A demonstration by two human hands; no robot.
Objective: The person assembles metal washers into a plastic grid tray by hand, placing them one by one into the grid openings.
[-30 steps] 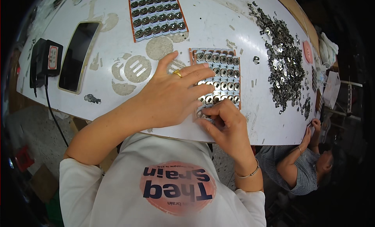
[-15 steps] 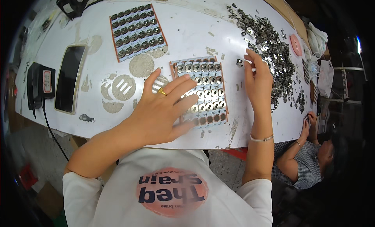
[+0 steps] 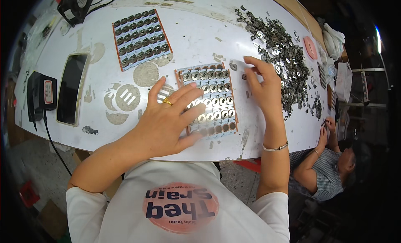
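My left hand (image 3: pixel 165 124), with a yellow ring, lies spread over the left side of a panel of small circuit boards (image 3: pixel 218 94). Rows of round metal parts fill most of the panel, and its nearest row shows darker discs. Another panel's edge shows beneath it. To the right, my right hand (image 3: pixel 266 88) is raised above the table, thumb and forefinger apart and curved. Beside its thumb is a small dark metal piece (image 3: pixel 244 76); a blurred metal piece (image 3: pixel 233 65) is farther left, between hand and panel.
A heap of small metal pieces (image 3: pixel 288 63) spreads at the right. A filled panel (image 3: pixel 141 41) lies at the far left, near a phone (image 3: pixel 72 90), a black adapter (image 3: pixel 41 92) and a fan (image 3: pixel 75 7). A pink dish (image 3: pixel 310 47) sits beyond the heap. Another person (image 3: pixel 323 172) sits at right.
The whole view has shifted slightly. My right hand has moved a little left toward the panel, and a blurred metal piece now shows left of its fingertips. My left hand stays on the panel.
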